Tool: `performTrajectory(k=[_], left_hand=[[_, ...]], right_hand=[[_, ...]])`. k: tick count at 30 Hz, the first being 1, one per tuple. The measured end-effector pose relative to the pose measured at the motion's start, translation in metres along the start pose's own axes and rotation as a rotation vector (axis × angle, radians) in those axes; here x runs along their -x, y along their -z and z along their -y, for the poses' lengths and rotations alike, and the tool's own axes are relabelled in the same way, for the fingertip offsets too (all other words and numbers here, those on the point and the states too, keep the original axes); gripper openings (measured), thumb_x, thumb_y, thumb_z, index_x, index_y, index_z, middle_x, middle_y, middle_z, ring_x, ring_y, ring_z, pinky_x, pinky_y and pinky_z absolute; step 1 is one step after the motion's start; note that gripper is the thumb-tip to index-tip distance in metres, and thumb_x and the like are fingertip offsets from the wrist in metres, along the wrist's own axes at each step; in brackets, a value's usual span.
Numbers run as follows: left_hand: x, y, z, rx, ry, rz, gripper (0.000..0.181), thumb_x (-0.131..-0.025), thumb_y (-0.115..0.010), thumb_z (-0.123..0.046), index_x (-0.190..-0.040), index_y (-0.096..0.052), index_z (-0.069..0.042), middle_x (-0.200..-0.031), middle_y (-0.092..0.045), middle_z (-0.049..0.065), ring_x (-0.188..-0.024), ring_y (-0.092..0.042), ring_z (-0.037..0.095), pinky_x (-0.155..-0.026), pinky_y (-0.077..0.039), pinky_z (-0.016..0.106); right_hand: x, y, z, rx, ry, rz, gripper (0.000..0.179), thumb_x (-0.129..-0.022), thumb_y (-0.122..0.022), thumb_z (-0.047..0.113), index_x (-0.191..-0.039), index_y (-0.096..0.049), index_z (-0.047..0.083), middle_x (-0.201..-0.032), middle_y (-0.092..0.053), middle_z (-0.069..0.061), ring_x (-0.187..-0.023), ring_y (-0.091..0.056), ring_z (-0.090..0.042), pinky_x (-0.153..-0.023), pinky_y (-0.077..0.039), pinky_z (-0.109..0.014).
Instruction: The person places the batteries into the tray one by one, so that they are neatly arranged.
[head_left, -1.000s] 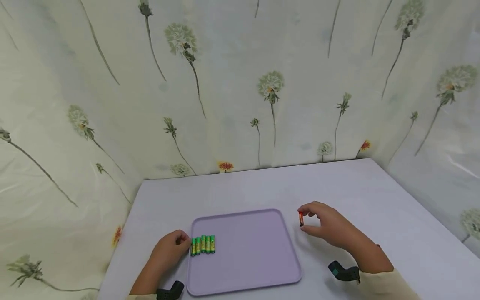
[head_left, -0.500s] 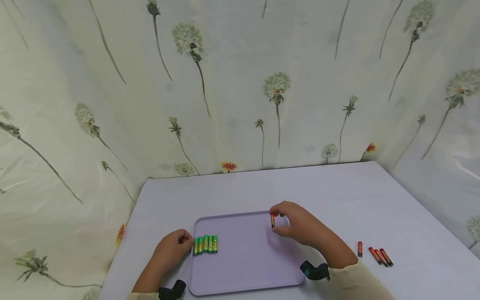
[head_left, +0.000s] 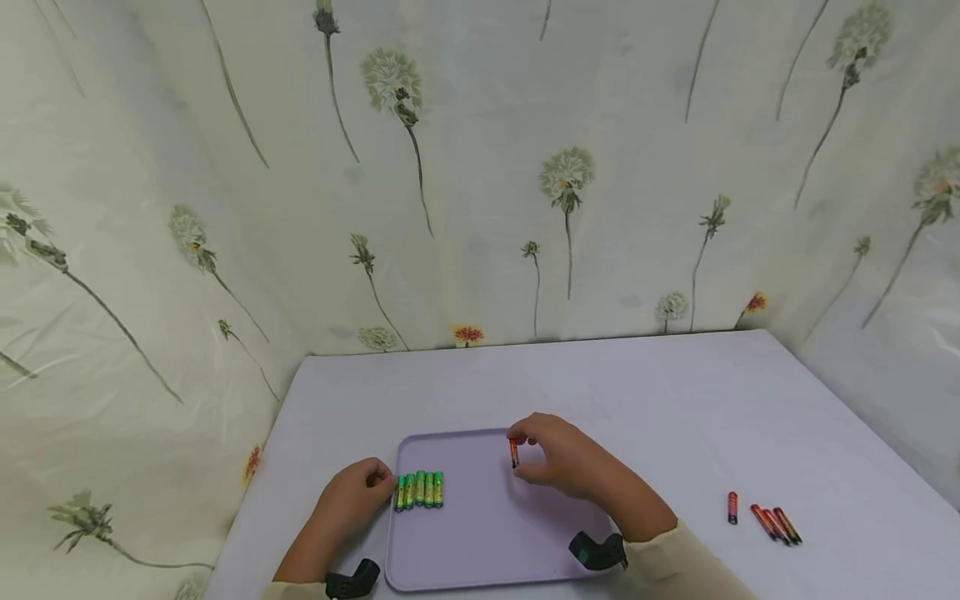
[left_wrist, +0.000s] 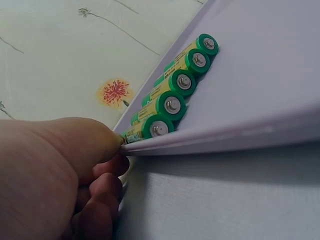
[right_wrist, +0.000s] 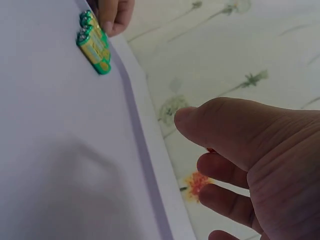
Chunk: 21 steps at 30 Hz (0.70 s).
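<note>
The right hand (head_left: 562,454) pinches a slim red cylindrical battery (head_left: 514,454) above the smooth lilac tray (head_left: 480,546). The left hand (head_left: 352,497) grips its raised rim (left_wrist: 225,139), just beside five glossy green-and-yellow batteries (head_left: 420,490).

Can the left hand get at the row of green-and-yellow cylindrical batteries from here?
Probably yes: the left hand pinches the rim of the lilac rectangular tray close beside those batteries, nothing visibly between, though it likely must let go first.

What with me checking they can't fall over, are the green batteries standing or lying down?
Lying down: the green batteries rest side by side in the tray, their metal ends facing sideways in the left wrist view.
</note>
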<state>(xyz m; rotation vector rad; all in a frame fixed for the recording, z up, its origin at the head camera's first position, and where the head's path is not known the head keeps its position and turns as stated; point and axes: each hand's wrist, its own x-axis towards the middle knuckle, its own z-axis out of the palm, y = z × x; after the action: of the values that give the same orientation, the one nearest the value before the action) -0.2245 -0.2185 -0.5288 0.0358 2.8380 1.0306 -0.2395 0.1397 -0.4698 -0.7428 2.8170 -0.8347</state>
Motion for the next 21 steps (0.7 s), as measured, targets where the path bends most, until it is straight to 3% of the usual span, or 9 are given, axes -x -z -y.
performTrajectory(k=[7,21], left_hand=[[0.000,0.002,-0.001,0.010,-0.003,0.000,0.012,-0.098,-0.071,-0.031,-0.092,-0.068,-0.021,-0.083,-0.060,-0.005,-0.080,-0.053,0.014,-0.073,-0.042,0.034],[-0.002,0.001,0.001,0.007,-0.002,0.005,0.012,-0.099,-0.071,-0.031,-0.092,-0.068,-0.022,-0.083,-0.059,-0.006,-0.080,-0.053,0.014,-0.073,-0.042,0.035]], right_hand=[[-0.010,-0.007,0.014,0.011,0.022,0.008,0.040,-0.090,-0.081,0.026,-0.127,-0.068,0.014,-0.120,-0.067,0.006,-0.112,-0.060,-0.016,-0.095,-0.053,-0.042],[-0.031,-0.027,0.030,0.059,0.043,0.101,0.028,-0.090,-0.078,0.026,-0.116,-0.069,0.018,-0.113,-0.068,0.005,-0.108,-0.061,-0.015,-0.094,-0.053,-0.038]])
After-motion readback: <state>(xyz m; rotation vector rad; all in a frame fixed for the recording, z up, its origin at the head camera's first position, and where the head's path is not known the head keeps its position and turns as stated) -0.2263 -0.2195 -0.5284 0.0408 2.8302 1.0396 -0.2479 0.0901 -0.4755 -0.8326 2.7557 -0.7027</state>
